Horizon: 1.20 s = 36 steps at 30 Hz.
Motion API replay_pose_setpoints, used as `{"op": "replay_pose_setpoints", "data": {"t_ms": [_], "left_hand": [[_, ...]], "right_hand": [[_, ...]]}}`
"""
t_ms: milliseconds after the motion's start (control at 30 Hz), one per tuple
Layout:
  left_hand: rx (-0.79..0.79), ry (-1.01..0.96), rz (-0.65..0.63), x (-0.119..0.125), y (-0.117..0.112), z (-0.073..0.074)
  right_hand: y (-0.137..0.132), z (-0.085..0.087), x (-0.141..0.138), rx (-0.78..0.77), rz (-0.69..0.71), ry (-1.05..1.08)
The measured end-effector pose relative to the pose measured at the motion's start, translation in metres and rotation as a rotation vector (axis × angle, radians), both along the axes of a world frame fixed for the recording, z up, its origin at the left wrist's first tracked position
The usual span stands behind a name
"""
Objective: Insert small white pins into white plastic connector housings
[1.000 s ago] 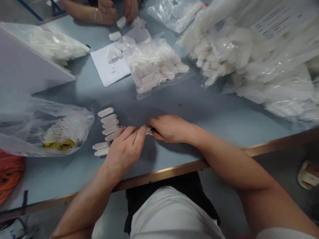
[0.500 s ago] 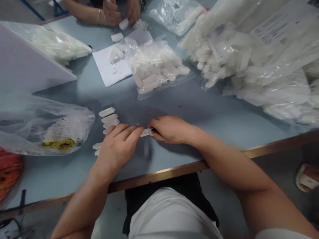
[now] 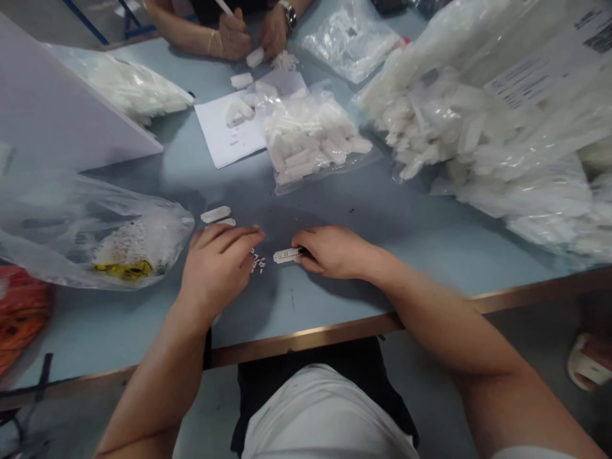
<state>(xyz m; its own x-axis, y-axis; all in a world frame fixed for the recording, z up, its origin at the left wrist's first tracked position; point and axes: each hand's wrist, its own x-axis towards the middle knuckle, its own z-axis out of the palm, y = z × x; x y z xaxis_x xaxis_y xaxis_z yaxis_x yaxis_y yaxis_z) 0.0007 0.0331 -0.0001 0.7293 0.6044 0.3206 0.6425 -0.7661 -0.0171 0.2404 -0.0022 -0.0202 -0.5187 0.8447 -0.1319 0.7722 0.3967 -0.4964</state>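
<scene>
My right hand is closed in a pinch on the right end of a narrow white strip with rows of small dark marks. A black part shows at my fingertips there. To the left, my left hand reaches over the table with its fingers stretched out, apart from the strip. Beside its thumb lie several tiny white pieces. Just beyond its knuckles are flat white plastic casings, partly covered by the hand. Whatever lies under the left palm is hidden.
A clear bag of white casings lies ahead, overlapping a printed sheet. Large filled bags are heaped at right. At left is a bag with small parts. Across the table, another person's hands work on a white piece.
My left hand has drawn back left from the strip, uncovering the tiny pieces and covering more of the casings. My right hand keeps its pinch on the strip. The view has shifted slightly.
</scene>
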Motion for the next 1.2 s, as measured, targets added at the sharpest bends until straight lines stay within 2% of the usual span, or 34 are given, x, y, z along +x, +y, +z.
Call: {"op": "replay_pose_setpoints", "data": {"t_ms": [100,167,267,667,900,1067,1200], "left_hand": [[0.012,0.073,0.104,-0.009,0.007,0.002],[-0.014,0.167,0.105,-0.013,0.01,0.002],[-0.046,0.242,0.094,-0.016,0.01,0.001],[-0.018,0.31,0.02,-0.003,0.001,0.001],[0.074,0.381,0.01,-0.004,0.004,-0.004],[0.051,0.299,0.05,-0.004,0.005,-0.004],[-0.141,0.115,-0.003,0.001,0.001,-0.003]], "right_hand": [[0.0,0.001,0.0,-0.002,-0.006,-0.015],[0.0,0.001,0.0,-0.003,-0.013,-0.026],[0.0,0.001,0.0,-0.005,-0.029,-0.035],[-0.001,-0.002,0.0,0.002,-0.021,-0.025],[0.0,-0.001,0.0,-0.01,-0.014,-0.017],[0.0,0.001,-0.001,-0.016,-0.023,-0.03],[-0.001,0.0,-0.001,-0.012,-0.034,-0.022]]}}
